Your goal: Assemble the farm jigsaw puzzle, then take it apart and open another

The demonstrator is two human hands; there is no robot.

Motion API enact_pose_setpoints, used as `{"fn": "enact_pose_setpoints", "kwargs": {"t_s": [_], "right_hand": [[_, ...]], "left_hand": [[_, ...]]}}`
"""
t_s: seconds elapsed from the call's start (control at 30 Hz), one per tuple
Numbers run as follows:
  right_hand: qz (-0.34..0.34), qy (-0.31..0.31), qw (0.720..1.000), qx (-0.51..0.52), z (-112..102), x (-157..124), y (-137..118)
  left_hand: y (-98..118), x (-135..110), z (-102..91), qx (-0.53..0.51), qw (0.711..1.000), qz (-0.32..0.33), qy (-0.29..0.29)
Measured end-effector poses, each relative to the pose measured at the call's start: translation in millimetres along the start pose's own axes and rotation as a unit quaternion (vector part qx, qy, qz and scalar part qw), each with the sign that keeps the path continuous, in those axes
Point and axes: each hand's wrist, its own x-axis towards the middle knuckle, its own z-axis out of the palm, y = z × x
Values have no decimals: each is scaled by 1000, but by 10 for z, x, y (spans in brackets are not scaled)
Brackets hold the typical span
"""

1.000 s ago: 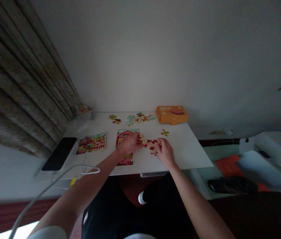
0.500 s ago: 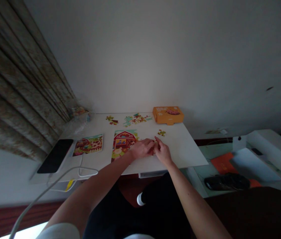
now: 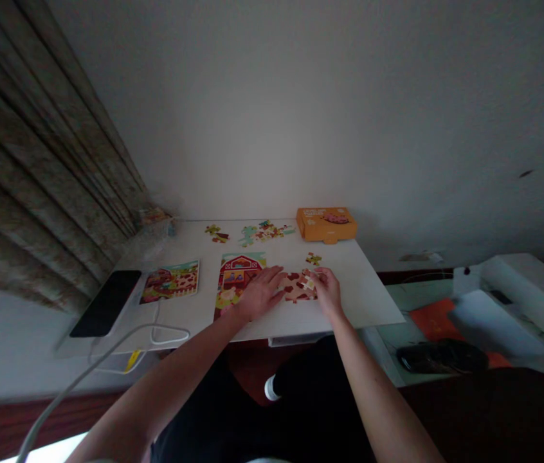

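My left hand [image 3: 261, 292] lies flat with fingers stretched out, over the right side of a joined barn jigsaw puzzle [image 3: 236, 273] and by the left end of some pink and brown pieces. Those joined cow-patterned puzzle pieces [image 3: 294, 287] rest on the white table between my hands. At their right end, my right hand [image 3: 328, 290] pinches a pale puzzle piece [image 3: 308, 283], holding it tilted over the pink ones. Just beyond my right hand lies a small green and yellow puzzle piece [image 3: 313, 258].
Loose puzzle pieces [image 3: 265, 231] lie along the back of the table, with an orange puzzle box [image 3: 326, 224] at back right. A picture card [image 3: 170, 281], a black phone [image 3: 107, 302] and a white cable [image 3: 156, 328] are on the left. A glass shelf with boxes stands at right.
My hands have moved apart, uncovering the pink and brown pieces. The left hand has shifted left and flattened; the right has moved slightly right and now shows a pale piece in its fingers.
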Motion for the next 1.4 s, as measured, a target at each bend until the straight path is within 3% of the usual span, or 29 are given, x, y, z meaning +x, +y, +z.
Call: {"fn": "enact_pose_setpoints", "kwargs": {"t_s": [0.13,0.27,0.37,0.93,1.2,1.4], "right_hand": [[6,12,1000,28,-34,16,4],[20,26,999,30,-42,24,7],[35,18,997,72,-43,40,23],[34,25,997,63,-21,1,-92],[4,-61,997,-48,-194,-241,-289],[6,-197,970,-144,-259,-591,-290]], "left_hand": [[-276,-486,-202,16,999,-33,23],[-468,-889,-503,33,999,-39,-9],[-510,-1044,-631,53,997,-30,-43],[-503,-1075,-566,36,998,-35,-47],[-464,-1054,-587,25,997,-50,-45],[-457,-1046,-600,20,997,-50,-46]]}}
